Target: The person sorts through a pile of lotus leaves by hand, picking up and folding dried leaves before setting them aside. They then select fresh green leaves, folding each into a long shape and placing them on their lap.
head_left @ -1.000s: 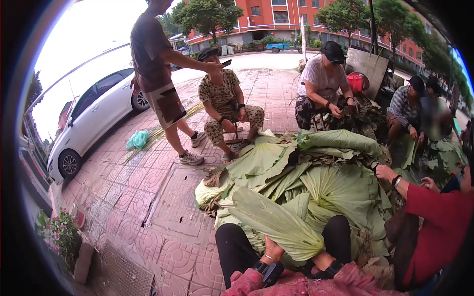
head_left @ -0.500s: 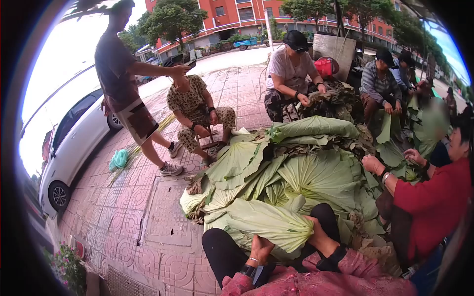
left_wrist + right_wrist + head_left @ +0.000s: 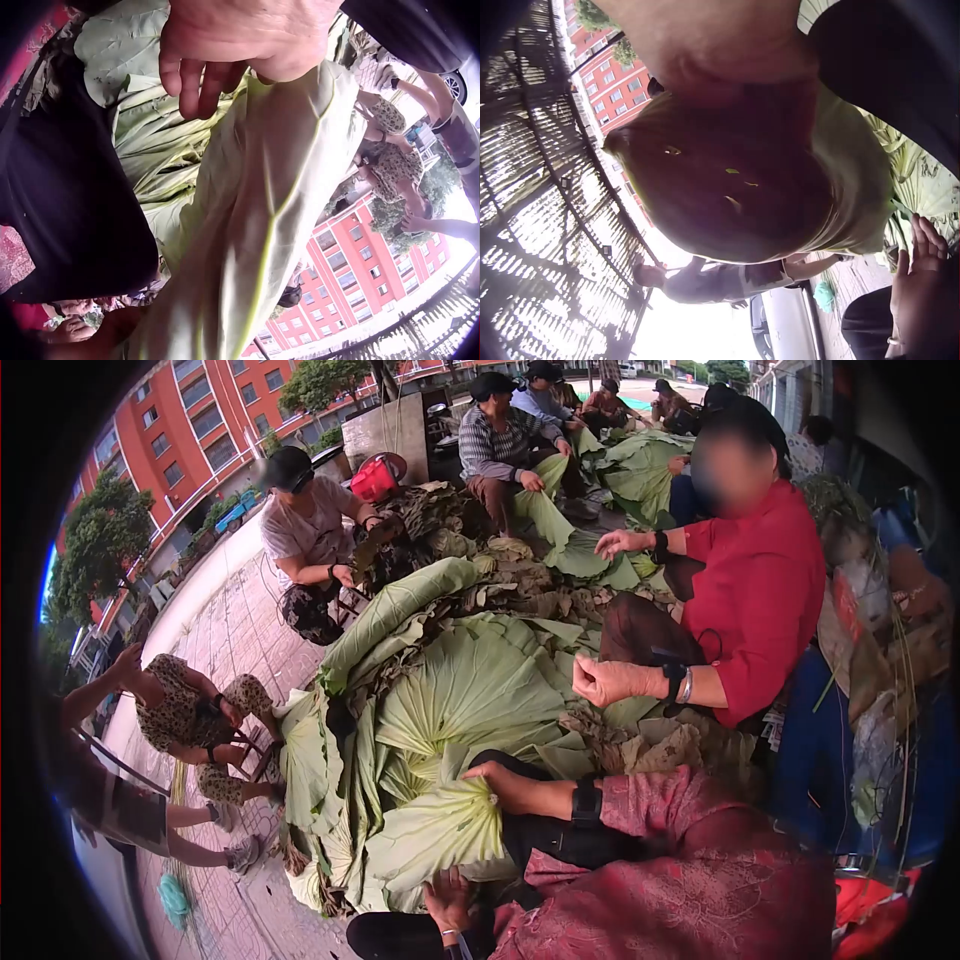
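A large green lotus leaf [image 3: 435, 835], folded and fanning out from its gathered centre, lies across my lap. My right hand [image 3: 510, 785] grips it at that gathered centre. In the right wrist view the leaf [image 3: 727, 187] hangs in shade below the hand, with a few small holes in it. At the leaf's lower edge is my left hand [image 3: 447, 900], its fingers extended and relaxed. The left wrist view has this hand [image 3: 247, 37] at the pale, veined leaf [image 3: 262, 187], fingertips hanging loosely downward.
A heap of lotus leaves [image 3: 470, 690] spreads before my knees, with dry brown leaves [image 3: 650, 755] along its right side. Close on the right sits a person in red [image 3: 755, 600]. Other seated people surround the heap, and a person stands at the left.
The head view has swung to the right and tilted. My left hand, earlier under the leaf, now shows extended fingers at its edge. My right hand stays at the gathered centre.
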Tool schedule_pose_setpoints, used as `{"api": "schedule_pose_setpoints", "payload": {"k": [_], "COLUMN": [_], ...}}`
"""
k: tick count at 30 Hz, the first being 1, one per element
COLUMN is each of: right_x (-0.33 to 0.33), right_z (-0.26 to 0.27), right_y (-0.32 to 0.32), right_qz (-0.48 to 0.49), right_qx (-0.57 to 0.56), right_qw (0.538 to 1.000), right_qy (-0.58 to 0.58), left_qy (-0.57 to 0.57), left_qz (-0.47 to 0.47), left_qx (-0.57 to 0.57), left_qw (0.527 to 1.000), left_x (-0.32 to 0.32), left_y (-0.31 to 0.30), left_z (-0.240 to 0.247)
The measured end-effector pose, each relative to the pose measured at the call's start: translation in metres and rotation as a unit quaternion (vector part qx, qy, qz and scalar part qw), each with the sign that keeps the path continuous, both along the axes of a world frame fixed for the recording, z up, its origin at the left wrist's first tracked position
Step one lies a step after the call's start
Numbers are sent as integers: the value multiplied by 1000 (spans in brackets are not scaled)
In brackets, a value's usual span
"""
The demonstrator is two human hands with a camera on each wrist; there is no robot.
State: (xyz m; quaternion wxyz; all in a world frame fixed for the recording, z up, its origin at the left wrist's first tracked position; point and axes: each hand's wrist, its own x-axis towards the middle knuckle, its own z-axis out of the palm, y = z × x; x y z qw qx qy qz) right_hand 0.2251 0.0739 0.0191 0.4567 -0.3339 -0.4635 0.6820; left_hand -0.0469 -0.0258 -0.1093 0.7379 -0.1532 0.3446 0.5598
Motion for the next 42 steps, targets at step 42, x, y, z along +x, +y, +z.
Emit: {"api": "schedule_pose_setpoints", "payload": {"k": [42], "right_x": [11], "right_z": [-16], "right_y": [17], "right_qz": [-223], "right_qx": [297], "right_qw": [809], "right_qy": [-456], "left_qy": [37], "left_qz": [-40], "left_qx": [80], "left_qw": [995], "left_x": [18], "left_y": [-3], "left_z": [-7]}}
